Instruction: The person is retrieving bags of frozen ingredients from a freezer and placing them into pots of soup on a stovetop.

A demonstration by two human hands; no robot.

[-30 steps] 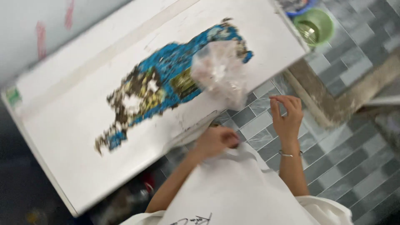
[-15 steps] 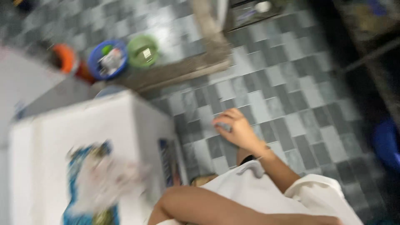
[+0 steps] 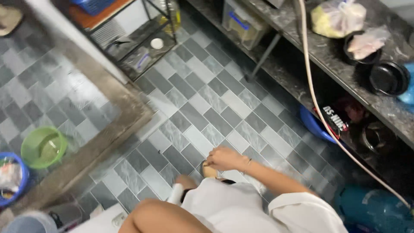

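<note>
Near the bottom centre, above the grey tiled floor (image 3: 207, 99), the right hand (image 3: 225, 158) is hanging palm down with its fingers (image 3: 211, 163) curling loosely together; nothing is showing in its grip, though the fingertips are pointing down and whether they are pinching anything cannot be told. A thin bracelet (image 3: 249, 162) is circling the wrist just right of the hand. The forearm is running right and nearer, into a white sleeve (image 3: 302, 213). A white garment (image 3: 224, 207) is covering the lap directly under the hand, and a foot (image 3: 209, 171) is showing just below the fingers on the tiles.

The left hand is not appearing; only a bare left arm (image 3: 168, 218) is crossing the bottom edge, so its fingers cannot be judged.

Far left, a green bowl (image 3: 43, 147) is sitting beside a blue bowl (image 3: 10, 179), beyond a raised concrete curb (image 3: 108, 129). Far right, a dark counter (image 3: 340, 56) is carrying black bowls (image 3: 388, 77) and a plastic bag (image 3: 338, 17); a pale hose (image 3: 319, 108) is dropping across it toward a blue drum (image 3: 375, 211).
</note>
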